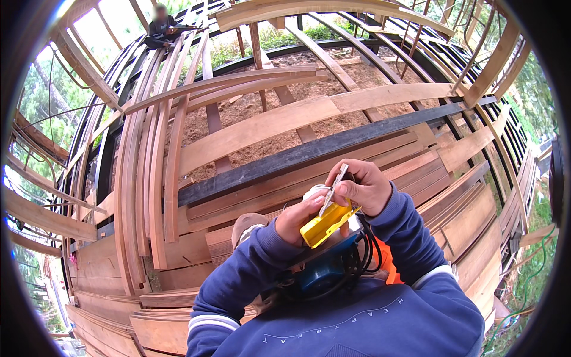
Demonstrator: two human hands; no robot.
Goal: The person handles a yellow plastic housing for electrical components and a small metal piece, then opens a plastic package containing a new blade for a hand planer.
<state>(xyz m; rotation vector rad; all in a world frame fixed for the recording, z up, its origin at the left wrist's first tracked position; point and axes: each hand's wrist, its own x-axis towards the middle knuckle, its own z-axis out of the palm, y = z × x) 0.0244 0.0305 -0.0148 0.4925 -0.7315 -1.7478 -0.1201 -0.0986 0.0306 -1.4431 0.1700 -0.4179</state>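
My right hand (367,183) pinches the upper end of a thin, flat, silvery metal strip (333,190) between thumb and fingers. The strip stands slanted over an open yellow plastic case (321,228). My left hand (292,221) grips the case from its left side, with its thumb close to the strip's lower end. Just below both hands, in my lap, rests a blue power tool (321,275) with a looped black cord (372,250). My sleeves and the case hide part of the tool, so its exact kind cannot be told.
Stacked brown boards (285,199) lie under and around me. A long dark beam (297,156) runs across in front, with pale planks (262,131) beyond it over bare soil. Long boards (134,196) lie lengthwise at left. Another person (160,28) sits at the far left.
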